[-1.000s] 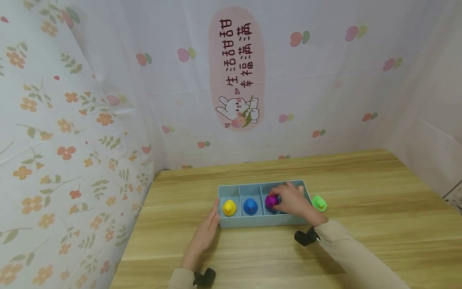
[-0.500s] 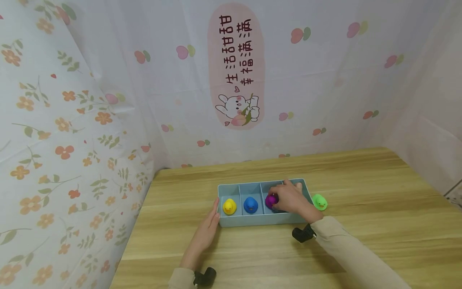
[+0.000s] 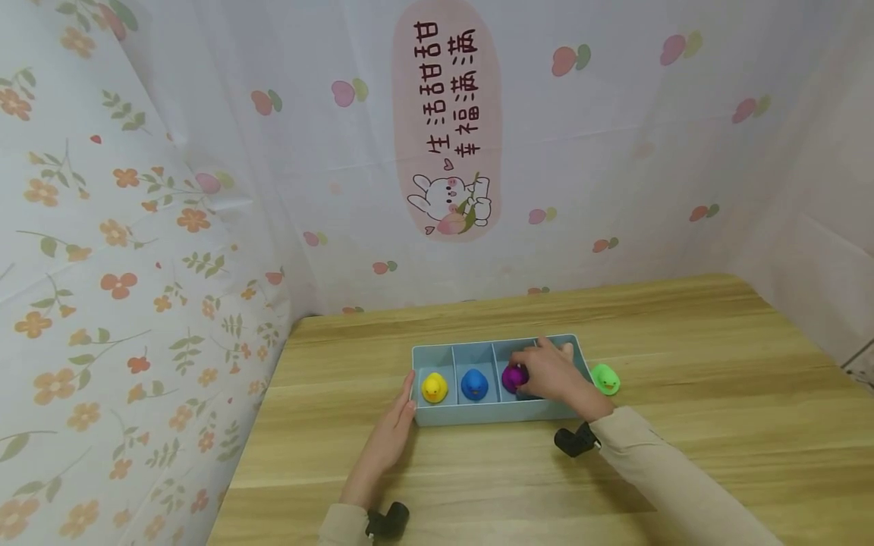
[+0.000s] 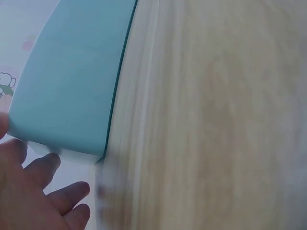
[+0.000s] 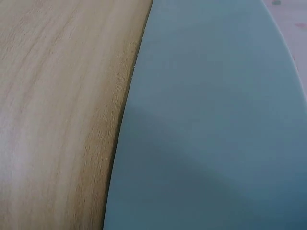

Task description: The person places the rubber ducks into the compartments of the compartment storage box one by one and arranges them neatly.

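Note:
A pale blue box with a row of compartments lies lengthwise on the table. From the left, its first compartment holds a yellow rubber duck, the second a blue rubber duck. In the third, my right hand pinches a purple rubber duck and partly covers it. That hand also hides much of the rightmost compartment; the right wrist view shows only the box's side. My left hand touches the box's left end with extended fingers, seen too in the left wrist view as relaxed fingers.
A green rubber duck sits on the wooden table, just outside the box's right end. Patterned cloth hangs behind the table and on its left side. A black wrist camera sits on each wrist.
The head view has shifted slightly, so the backdrop appears higher. Relative to the box, both hands and the ducks stay nearly where they were; the right hand still pinches the purple rubber duck.

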### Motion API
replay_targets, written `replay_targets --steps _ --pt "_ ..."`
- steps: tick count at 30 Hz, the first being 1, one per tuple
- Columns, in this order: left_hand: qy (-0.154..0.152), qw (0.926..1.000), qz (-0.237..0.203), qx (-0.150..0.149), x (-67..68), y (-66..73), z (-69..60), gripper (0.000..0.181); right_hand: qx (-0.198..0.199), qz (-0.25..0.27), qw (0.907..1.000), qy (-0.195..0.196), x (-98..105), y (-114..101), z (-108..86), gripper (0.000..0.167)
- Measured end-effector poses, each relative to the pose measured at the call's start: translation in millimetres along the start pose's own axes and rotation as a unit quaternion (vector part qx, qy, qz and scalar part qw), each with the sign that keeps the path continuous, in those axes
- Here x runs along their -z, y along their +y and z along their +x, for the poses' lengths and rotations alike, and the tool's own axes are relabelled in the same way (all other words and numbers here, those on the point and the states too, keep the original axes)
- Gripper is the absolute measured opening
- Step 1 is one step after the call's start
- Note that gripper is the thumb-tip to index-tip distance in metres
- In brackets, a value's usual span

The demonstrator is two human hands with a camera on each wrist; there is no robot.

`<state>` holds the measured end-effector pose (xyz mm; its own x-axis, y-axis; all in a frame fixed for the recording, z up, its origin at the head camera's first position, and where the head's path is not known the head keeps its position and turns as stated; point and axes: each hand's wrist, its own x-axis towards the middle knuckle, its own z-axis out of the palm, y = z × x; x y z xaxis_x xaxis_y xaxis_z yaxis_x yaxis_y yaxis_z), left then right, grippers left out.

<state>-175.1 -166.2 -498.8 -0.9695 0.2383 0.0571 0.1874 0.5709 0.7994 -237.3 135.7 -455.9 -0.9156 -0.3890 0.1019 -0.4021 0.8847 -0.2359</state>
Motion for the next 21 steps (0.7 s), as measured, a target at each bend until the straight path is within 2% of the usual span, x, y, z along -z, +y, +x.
replay_targets --steps 10,21 --pt "-0.005 1.0 -0.007 0.001 -0.4 0.0 0.9 0.051 -0.013 0.033 0.9993 0.009 7.8 0.9 -5.0 0.035" --pt "-0.006 1.0 0.002 -0.003 0.3 -0.5 1.8 0.05 -0.013 0.084 0.9954 0.043 20.9 5.8 -8.9 0.028"
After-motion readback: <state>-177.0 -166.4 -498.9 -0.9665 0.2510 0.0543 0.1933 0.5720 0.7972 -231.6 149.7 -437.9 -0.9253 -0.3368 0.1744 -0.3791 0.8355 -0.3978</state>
